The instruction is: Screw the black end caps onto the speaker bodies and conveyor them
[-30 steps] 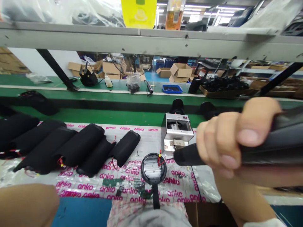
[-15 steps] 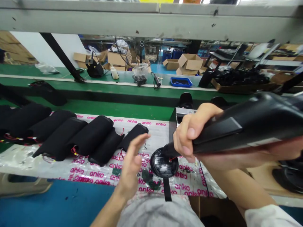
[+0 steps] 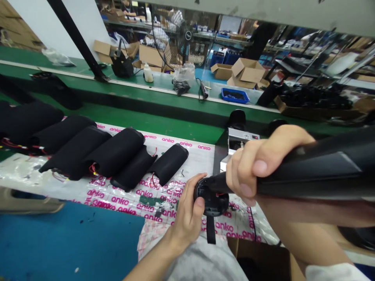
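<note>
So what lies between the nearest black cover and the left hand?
Head view: the printed plastic sheet, with a small green board lying on it beside the left hand.

left hand (image 3: pixel 187 212) forward, fingers (image 3: pixel 200 202) on round base (image 3: pixel 216 203)

right hand (image 3: pixel 258 171) gripping black housing (image 3: pixel 316 171), left hand (image 3: pixel 187 214) on round base (image 3: pixel 212 195)

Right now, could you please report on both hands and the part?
Right hand gripping long black housing. Left hand holding round black base. Nothing in the way.
</note>
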The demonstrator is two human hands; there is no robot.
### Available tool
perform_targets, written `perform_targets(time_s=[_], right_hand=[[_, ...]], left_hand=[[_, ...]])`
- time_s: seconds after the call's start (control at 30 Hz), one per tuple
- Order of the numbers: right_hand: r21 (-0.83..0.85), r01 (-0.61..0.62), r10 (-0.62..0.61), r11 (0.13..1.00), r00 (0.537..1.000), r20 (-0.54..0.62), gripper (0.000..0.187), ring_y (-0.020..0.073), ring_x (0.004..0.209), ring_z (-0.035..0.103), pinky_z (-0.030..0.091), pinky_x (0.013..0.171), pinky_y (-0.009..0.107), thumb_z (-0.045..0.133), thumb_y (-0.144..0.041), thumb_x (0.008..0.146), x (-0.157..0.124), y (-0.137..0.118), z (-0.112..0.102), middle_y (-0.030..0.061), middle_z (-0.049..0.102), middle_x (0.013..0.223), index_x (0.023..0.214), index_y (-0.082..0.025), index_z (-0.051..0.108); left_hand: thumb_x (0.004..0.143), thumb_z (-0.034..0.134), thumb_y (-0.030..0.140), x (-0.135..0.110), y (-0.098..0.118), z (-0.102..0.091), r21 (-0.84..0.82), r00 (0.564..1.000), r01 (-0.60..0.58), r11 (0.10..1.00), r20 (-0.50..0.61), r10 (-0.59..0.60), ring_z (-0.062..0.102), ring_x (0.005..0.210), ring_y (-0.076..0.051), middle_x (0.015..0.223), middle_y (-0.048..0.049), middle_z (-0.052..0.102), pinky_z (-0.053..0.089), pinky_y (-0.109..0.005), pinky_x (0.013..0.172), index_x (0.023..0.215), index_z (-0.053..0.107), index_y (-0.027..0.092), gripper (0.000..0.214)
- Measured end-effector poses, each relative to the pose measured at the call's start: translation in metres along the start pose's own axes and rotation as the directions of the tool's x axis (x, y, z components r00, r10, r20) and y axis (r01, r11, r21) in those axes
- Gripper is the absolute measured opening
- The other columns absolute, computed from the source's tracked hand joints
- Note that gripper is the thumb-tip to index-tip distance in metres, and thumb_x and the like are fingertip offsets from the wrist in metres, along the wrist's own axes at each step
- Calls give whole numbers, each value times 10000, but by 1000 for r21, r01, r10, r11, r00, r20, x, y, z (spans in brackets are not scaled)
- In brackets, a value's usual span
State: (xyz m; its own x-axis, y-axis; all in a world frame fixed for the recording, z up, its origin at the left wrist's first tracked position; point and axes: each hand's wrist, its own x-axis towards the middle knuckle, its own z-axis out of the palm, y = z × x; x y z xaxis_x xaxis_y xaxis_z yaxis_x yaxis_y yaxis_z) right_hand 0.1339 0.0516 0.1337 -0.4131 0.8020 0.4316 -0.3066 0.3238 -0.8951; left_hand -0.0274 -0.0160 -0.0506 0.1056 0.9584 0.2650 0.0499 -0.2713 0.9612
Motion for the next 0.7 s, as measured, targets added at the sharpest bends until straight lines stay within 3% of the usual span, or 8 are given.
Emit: perform_targets(time_s=[0.1, 0.27, 0.4, 0.53, 0.7], right_hand=[[-12, 97, -96, 995, 993, 68, 480, 144, 521, 657, 598, 517, 289, 692, -671, 1055, 1, 3, -3, 17, 718, 761, 1094, -206, 806], [8, 121, -121, 993, 990, 76, 411, 155, 502, 647, 580, 488, 291, 770, -585, 1045, 1, 9, -3, 29, 718, 774, 1105, -180, 798], [49, 145, -149, 988, 985, 84, 273, 154, 464, 632, 570, 455, 288, 705, -428, 1120, 2, 15, -1, 42, 730, 767, 1140, -180, 817], [79, 33, -45, 996, 988, 148, 277, 198, 493, 697, 613, 501, 311, 665, -375, 1135, 8, 16, -2, 79, 768, 771, 1101, -178, 858], [65, -211, 186, 975, 943, 276, 502, 206, 562, 725, 641, 582, 305, 793, -653, 1009, 31, 17, 6, 89, 748, 736, 946, -156, 826]], left_hand=[[1178, 343, 591, 1, -2, 1, -12, 1000, 0, 1000, -3, 0, 632, 1432, -332, 1548, -158, 655, 469, -495, 1230, 1569, 553, 214, 582], [1167, 327, 622, 2, -3, 4, 14, 999, -16, 1000, -27, 17, 663, 1358, -343, 1469, -178, 689, 496, -512, 1187, 1534, 573, 196, 614], [1178, 321, 552, 5, 0, 2, 73, 997, -73, 995, -21, 74, 675, 1333, -340, 1447, -162, 712, 494, -509, 1180, 1497, 606, 211, 547], [1181, 312, 498, 7, 4, 0, 84, 998, -69, 994, 4, 69, 669, 1352, -341, 1475, -168, 703, 507, -501, 1172, 1492, 593, 207, 510], [1180, 317, 499, 6, 4, 2, 52, 999, -51, 997, -3, 51, 680, 1325, -340, 1429, -172, 719, 518, -502, 1159, 1448, 605, 195, 497]])
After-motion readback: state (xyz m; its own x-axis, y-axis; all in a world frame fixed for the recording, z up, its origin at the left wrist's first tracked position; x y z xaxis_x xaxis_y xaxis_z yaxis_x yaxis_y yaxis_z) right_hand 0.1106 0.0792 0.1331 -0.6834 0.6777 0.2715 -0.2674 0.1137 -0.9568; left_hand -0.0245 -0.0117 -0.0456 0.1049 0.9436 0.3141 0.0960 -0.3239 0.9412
